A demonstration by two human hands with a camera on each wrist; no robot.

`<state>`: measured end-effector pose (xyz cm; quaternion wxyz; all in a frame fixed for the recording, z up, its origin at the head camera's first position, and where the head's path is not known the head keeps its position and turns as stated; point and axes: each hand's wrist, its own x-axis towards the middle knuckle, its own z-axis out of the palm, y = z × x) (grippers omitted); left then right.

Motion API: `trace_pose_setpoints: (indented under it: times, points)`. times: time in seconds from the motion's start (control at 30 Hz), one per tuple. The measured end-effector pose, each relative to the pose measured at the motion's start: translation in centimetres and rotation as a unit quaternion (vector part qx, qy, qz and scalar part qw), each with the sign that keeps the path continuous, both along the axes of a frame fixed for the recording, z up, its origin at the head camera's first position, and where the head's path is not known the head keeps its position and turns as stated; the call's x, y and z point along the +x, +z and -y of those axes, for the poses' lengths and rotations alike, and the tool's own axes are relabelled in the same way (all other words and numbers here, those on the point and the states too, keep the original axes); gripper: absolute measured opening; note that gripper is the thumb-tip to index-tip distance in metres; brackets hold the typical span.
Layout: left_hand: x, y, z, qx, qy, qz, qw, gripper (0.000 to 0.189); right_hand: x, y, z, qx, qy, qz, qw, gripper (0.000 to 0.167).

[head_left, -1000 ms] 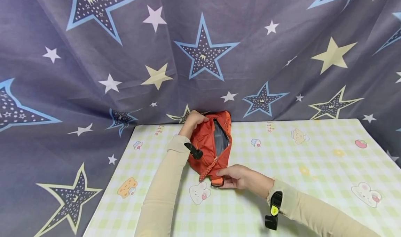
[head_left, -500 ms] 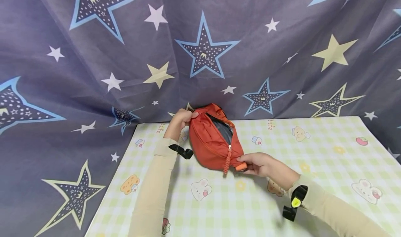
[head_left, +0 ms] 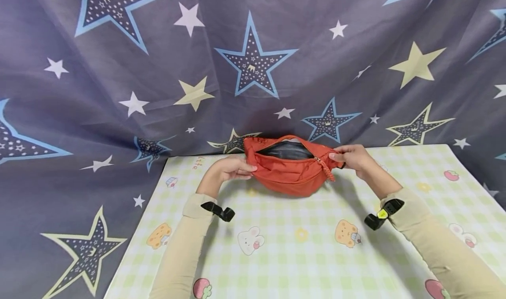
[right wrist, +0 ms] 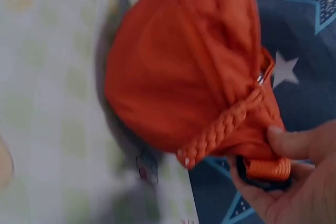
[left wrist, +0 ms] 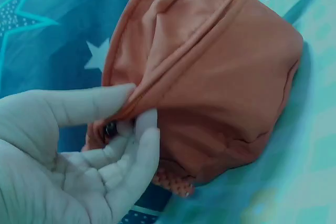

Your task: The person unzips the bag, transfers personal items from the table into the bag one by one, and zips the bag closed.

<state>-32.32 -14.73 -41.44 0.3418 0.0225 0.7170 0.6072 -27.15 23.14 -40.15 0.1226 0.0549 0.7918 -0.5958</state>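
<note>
A red waist bag (head_left: 290,174) is held level near the back of the table, its top zipper open on a grey lining (head_left: 286,150). My left hand (head_left: 231,169) pinches its left end between thumb and fingers, as the left wrist view shows up close. At the other end, my right hand (head_left: 356,157) grips the corner beside an orange strap loop with a black buckle (right wrist: 265,174). A braided zipper pull (right wrist: 218,129) dangles from the zipper near the right thumb.
The table (head_left: 276,264) wears a green checked cloth with cartoon prints. Right behind the bag, a dark star-patterned curtain (head_left: 257,114) meets the table's back edge. A black wrist strap (head_left: 218,211) sits on the left sleeve, another on the right.
The bag has turned from nearly upright to level, its open top now facing up. My right hand has moved up and to the right with its end; my left hand has dropped slightly.
</note>
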Motion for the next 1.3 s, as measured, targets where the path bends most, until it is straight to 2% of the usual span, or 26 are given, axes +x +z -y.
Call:
trace_pose_setpoints:
  times: [0.07,0.17,0.23,0.27,0.33,0.43,0.47,0.53,0.6,0.63,0.8,0.9,1.0,1.1,1.17,1.3]
  points:
    - [-0.1,-0.4,0.3,-0.013,-0.029,-0.002,0.9995,0.017,-0.4,-0.2,-0.3,0.033,0.014,-0.029,0.9989,0.043]
    - [-0.6,-0.7,1.1,-0.074,-0.073,-0.029,0.9942,0.007,-0.5,-0.7,-0.6,0.047,0.036,-0.072,0.9957,0.041]
    - [-1.0,-0.7,1.7,-0.121,-0.090,-0.048,0.9873,0.020,-0.4,-0.9,-0.7,0.046,0.049,-0.095,0.9932,0.037]
    - [-1.1,-0.7,1.9,-0.135,-0.084,-0.053,0.9858,0.030,-0.4,-0.9,-0.7,0.045,0.054,-0.105,0.9919,0.036]
    - [-1.4,-0.6,2.1,-0.139,-0.045,-0.049,0.9880,0.048,-0.2,-0.9,-0.7,0.042,0.062,-0.120,0.9899,0.035]
    - [-1.5,-0.8,1.7,-0.105,0.065,-0.040,0.9915,0.060,0.0,-0.9,-0.8,0.041,0.070,-0.131,0.9881,0.035]
    - [-1.6,-0.9,1.4,-0.089,0.104,-0.041,0.9897,0.055,0.0,-0.9,-0.9,0.042,0.072,-0.132,0.9878,0.035]
    - [-1.8,-1.1,0.8,-0.066,0.160,-0.050,0.9837,0.042,0.1,-0.9,-1.0,0.050,0.076,-0.130,0.9873,0.034]
    - [-2.0,-1.1,0.1,-0.047,0.201,-0.060,0.9766,0.039,0.1,-1.0,-1.2,0.059,0.082,-0.127,0.9867,0.033]
    - [-2.1,-1.1,-0.2,-0.037,0.213,-0.062,0.9744,0.039,0.2,-1.0,-1.2,0.062,0.084,-0.127,0.9863,0.033]
    - [-2.7,-1.5,-1.2,-0.035,0.219,-0.039,0.9744,0.035,0.7,-1.7,-1.6,0.052,0.095,-0.117,0.9872,0.037]
    - [-2.7,-1.7,-1.2,-0.040,0.211,-0.023,0.9764,0.032,1.0,-2.5,-2.0,0.028,0.097,-0.081,0.9916,0.043]
    - [-2.4,-1.7,-1.3,-0.019,0.210,-0.020,0.9773,0.022,1.2,-3.2,-1.9,-0.010,0.083,-0.038,0.9958,0.043]
    - [-1.8,-1.3,-1.3,0.010,0.211,-0.035,0.9768,0.017,1.5,-3.4,-1.4,-0.054,0.047,-0.024,0.9971,0.025]
    - [-1.3,-0.6,-1.3,0.029,0.215,-0.054,0.9747,0.016,1.5,-2.9,-1.1,-0.075,0.021,-0.041,0.9961,0.008]
    - [-0.1,0.9,-0.9,0.040,0.232,-0.102,0.9666,0.012,1.1,-0.9,-1.0,-0.075,-0.008,-0.089,0.9932,0.017]
